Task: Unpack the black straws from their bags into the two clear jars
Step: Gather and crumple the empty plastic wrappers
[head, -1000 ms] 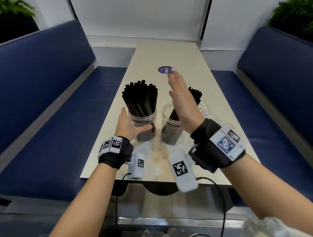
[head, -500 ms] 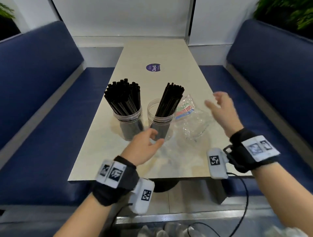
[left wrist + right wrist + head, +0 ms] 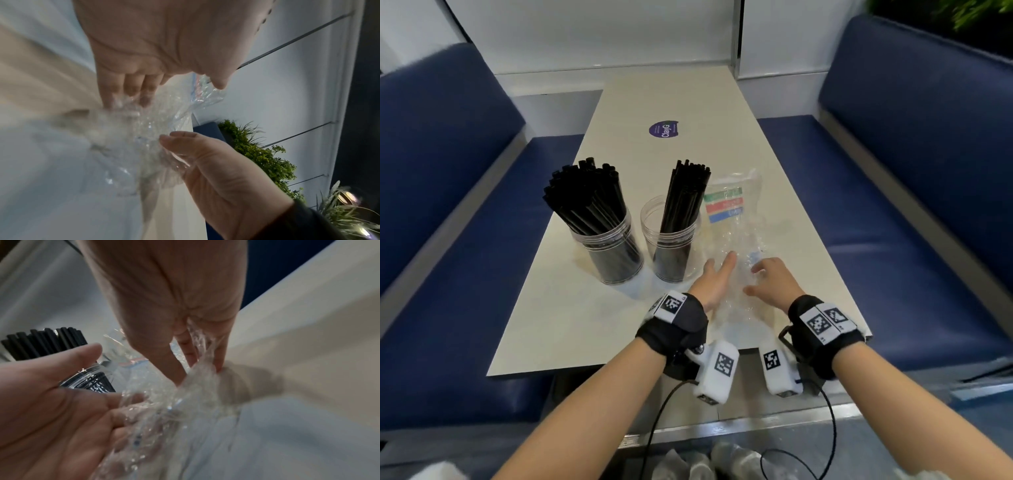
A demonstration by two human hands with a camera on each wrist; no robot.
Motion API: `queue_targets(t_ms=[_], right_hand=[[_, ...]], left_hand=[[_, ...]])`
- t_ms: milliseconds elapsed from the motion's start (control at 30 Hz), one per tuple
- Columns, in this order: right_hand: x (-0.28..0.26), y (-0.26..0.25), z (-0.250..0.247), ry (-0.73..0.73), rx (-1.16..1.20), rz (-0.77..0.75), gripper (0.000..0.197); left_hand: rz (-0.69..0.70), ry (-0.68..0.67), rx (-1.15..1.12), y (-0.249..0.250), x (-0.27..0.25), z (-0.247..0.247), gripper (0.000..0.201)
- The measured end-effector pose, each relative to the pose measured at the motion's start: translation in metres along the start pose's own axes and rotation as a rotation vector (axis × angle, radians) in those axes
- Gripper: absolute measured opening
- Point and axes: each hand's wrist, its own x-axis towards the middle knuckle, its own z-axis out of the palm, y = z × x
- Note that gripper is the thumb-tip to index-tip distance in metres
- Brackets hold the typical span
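Note:
Two clear jars stand on the table. The left jar point(image 3: 613, 255) is packed with black straws point(image 3: 585, 195). A thinner bunch of straws point(image 3: 685, 195) leans in the right jar point(image 3: 671, 253). To their right lies an empty clear plastic bag point(image 3: 736, 222) with colour stripes, crumpled. My left hand point(image 3: 717, 274) lays straight fingers against the bag's near end, palm open point(image 3: 72, 402). My right hand point(image 3: 767, 277) pinches the crinkled plastic between its fingers point(image 3: 191, 353). The bag point(image 3: 148, 129) sits between both hands, and no straws show inside it.
The beige table point(image 3: 585, 325) has a purple round sticker point(image 3: 663, 129) at the far end. Blue bench seats point(image 3: 448, 274) run along both sides. Green plants point(image 3: 263, 155) stand behind the right bench. More plastic lies on the floor point(image 3: 709, 459) below the table's near edge.
My left hand let go of the left jar and moved right to the bag. My right hand came down from over the right jar and took hold of the plastic.

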Motion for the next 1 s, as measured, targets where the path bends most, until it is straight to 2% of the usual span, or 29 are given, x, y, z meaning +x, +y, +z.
queue_targets(t_ms=[100,167,267,333,400,433,500,600,700,767,833,867,933,967,1000], right_hand=[[-0.01,0.006,0.002,-0.016,0.281,0.0,0.038],[-0.018,0.01,0.003,-0.01,0.454,-0.02,0.038],[-0.024,0.017,-0.002,0.122,0.714,-0.004,0.047],[-0.024,0.022,-0.011,0.175,0.978,0.071,0.061],[-0.028,0.024,-0.022,0.073,1.258,0.109,0.074],[-0.031,0.024,-0.027,-0.007,1.308,0.094,0.076],[-0.035,0.021,-0.035,-0.125,1.282,0.012,0.067],[-0.036,0.01,-0.038,-0.093,1.224,-0.112,0.03],[-0.036,0.001,-0.038,0.001,1.126,-0.156,0.033],[-0.035,-0.001,-0.039,0.094,0.992,-0.178,0.032],[-0.035,-0.006,-0.04,0.192,0.807,-0.241,0.018],[-0.038,-0.011,-0.041,0.225,0.72,-0.287,0.013],[-0.047,-0.021,-0.04,0.227,0.7,-0.356,0.008],[-0.053,-0.028,-0.041,0.229,0.698,-0.398,0.012],[-0.058,-0.033,-0.043,0.241,0.672,-0.45,0.026]], left_hand=[[0.021,0.038,-0.051,0.006,0.008,0.011,0.074],[0.088,0.082,-0.086,0.01,0.013,0.018,0.069],[0.229,0.145,-0.118,0.011,0.015,0.024,0.045],[0.307,0.168,-0.107,0.012,0.013,0.025,0.035],[0.348,0.188,-0.12,0.013,0.012,0.026,0.032],[0.353,0.199,-0.144,0.014,0.011,0.027,0.032],[0.337,0.218,-0.187,0.018,0.008,0.026,0.03],[0.377,0.188,-0.188,0.026,-0.001,0.02,0.029],[0.327,0.047,-0.325,0.03,-0.012,0.009,0.023],[0.225,-0.132,-0.596,0.03,-0.019,0.001,0.02],[0.161,-0.299,-0.747,0.026,-0.021,-0.006,0.047],[0.173,-0.347,-0.729,0.026,-0.024,-0.007,0.06],[0.261,-0.375,-0.651,0.025,-0.03,-0.005,0.066],[0.312,-0.357,-0.614,0.026,-0.033,-0.003,0.06],[0.365,-0.295,-0.578,0.024,-0.034,-0.002,0.049]])
